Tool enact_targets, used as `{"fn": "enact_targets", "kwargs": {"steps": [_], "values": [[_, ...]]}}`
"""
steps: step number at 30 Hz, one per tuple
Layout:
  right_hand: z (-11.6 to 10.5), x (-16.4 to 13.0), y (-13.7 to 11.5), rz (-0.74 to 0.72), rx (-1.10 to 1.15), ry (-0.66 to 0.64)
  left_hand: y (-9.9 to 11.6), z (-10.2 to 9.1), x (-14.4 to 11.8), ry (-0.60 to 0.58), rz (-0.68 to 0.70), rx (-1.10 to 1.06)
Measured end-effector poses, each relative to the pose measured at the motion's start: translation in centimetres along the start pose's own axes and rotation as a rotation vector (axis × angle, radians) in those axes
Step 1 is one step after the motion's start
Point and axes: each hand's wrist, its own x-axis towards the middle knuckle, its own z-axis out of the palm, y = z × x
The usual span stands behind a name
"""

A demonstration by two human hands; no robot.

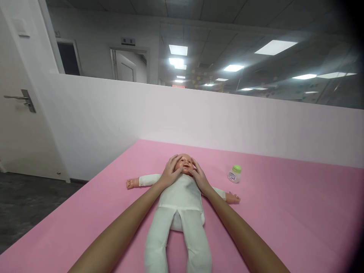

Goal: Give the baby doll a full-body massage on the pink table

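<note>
A baby doll (182,191) in white cloth lies on its back on the pink tabletop (281,212), its arms spread and its head toward the wall. My left hand (171,171) rests along the left side of the doll's head, fingers stretched up and thumb near the mouth corner. On the other side, my right hand (200,176) lies against the cheek and temple, its fingers extended and thumb by the chin. The doll's face shows between both hands, while the sides of its head are partly covered. My forearms pass on either side of its body.
A small clear bottle (234,174) with a green cap stands right of the doll. Behind the table runs a low white wall (199,113). To the left are a door (25,113) with a metal handle and the dark floor (31,204) past the table's edge.
</note>
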Motion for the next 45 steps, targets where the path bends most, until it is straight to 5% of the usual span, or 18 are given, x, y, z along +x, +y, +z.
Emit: {"fn": "enact_targets", "kwargs": {"steps": [45], "values": [[-0.2, -0.2, 0.7, 0.002, -0.032, -0.013, 0.8, -0.1, -0.4, 0.004, -0.049, -0.012]]}}
